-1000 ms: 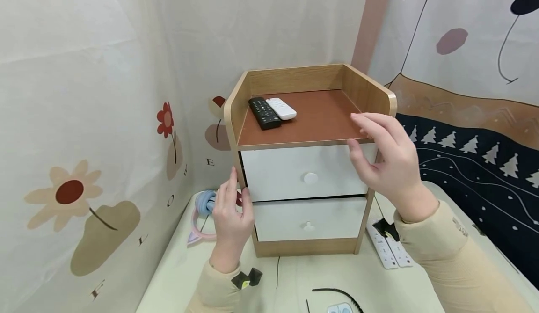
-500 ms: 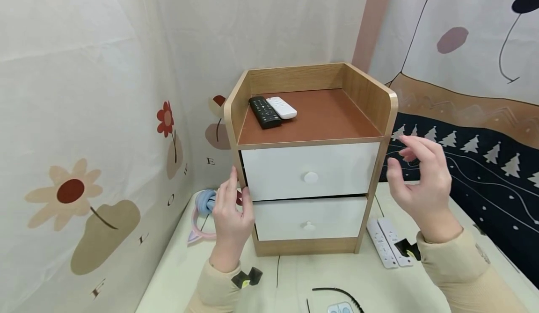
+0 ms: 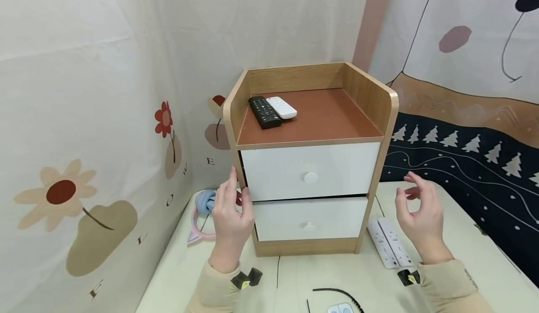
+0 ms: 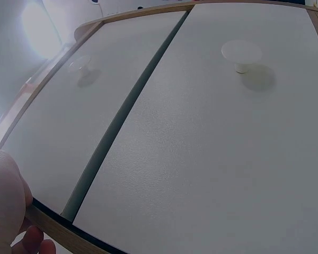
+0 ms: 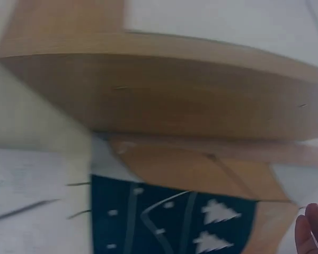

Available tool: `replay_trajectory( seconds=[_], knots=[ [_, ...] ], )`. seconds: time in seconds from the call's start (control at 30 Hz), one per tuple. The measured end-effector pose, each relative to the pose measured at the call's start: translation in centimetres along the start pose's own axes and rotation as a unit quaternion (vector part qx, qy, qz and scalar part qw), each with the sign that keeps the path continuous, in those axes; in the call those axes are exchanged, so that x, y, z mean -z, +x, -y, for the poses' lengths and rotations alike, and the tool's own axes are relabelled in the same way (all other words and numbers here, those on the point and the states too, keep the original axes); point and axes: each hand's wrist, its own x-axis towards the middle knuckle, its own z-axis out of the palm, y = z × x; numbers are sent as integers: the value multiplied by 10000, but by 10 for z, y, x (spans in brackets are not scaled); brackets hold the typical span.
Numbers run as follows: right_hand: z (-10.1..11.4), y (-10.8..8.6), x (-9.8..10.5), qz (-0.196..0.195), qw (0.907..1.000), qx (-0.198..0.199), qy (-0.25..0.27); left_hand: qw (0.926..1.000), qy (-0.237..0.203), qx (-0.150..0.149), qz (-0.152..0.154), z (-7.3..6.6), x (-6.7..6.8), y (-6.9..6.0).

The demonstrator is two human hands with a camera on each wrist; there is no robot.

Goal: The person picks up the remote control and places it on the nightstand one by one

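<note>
A small wooden cabinet (image 3: pixel 306 246) with two white drawers stands in the middle of the head view. Its upper drawer (image 3: pixel 273 172) and lower drawer (image 3: pixel 278 219) each have a round white knob. My left hand (image 3: pixel 231 214) rests against the cabinet's left side, its fingers fairly straight and the thumb at the front edge. In the left wrist view the thumb (image 4: pixel 8 198) lies by that wooden edge, with fingertips showing beyond it. To the right of the cabinet, my right hand (image 3: pixel 423 214) hovers apart from it, fingers loosely bent and holding nothing.
A black remote control (image 3: pixel 264 112) and a white remote control (image 3: pixel 281 108) lie on the cabinet's brown top. White power strips (image 3: pixel 388 243) lie to its right. A blue coil (image 3: pixel 205 202) and a pink ring-shaped thing (image 3: pixel 195 224) lie left. Patterned cloth (image 3: pixel 459 172) hangs behind.
My right hand has moved from in front of the cabinet's upper right corner outward to the right and down, its fingers bending more. The left hand has stayed against the cabinet's side.
</note>
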Motion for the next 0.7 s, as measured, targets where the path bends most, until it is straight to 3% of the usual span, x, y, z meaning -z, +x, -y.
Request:
replay_trajectory(
  seconds=[0.33,0.47,0.7],
  knots=[
    [-25,-52,-2,795,9890,-1162,-450,9996,-83,220,174,1,0,-2],
    [-30,-66,-5,995,9811,-1551,-585,9998,-59,131,117,3,-2,-2],
    [-35,-83,-8,1265,9686,-2033,-674,9993,-88,268,225,0,0,-2]
  ],
)
